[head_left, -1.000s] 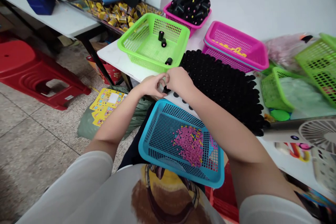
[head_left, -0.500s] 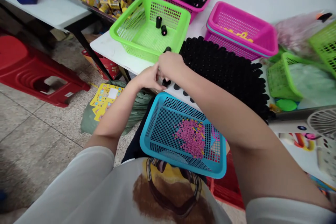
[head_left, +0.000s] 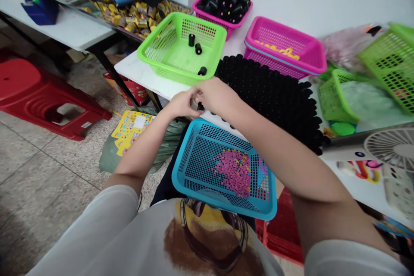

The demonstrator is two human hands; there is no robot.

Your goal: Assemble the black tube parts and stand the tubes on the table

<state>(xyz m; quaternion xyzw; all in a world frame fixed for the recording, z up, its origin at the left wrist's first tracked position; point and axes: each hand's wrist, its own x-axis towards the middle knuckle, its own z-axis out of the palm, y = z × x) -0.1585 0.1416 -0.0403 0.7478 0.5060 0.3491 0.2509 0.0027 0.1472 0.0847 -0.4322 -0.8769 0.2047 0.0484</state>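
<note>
My left hand (head_left: 183, 104) curls its thumb and fingers around a small black cylinder (head_left: 200, 106) at the table's front edge. Against it my right hand (head_left: 216, 94) is closed, its fingertips mostly hidden; what they pinch cannot be made out. Just below, a blue basket (head_left: 176, 177) rests on my lap, with many tiny pink and yellow pieces (head_left: 233, 170) inside. Beyond my hands stands a light green basket (head_left: 150, 54) containing a few black cylinders (head_left: 198, 48). A dense block of standing black cylinders (head_left: 265, 90) fills the table beside my right forearm.
Behind are a pink basket (head_left: 194, 6) heaped with black cylinders and another pink basket (head_left: 318, 64) with yellow pieces. To the right lie a green basket (head_left: 336, 108) and a white fan (head_left: 399, 148). A red stool (head_left: 42, 95) stands at left.
The view has shifted slightly, so the table's things sit lower. My right hand has drawn nearer to my left, uncovering a black cylinder in the green basket's near corner.
</note>
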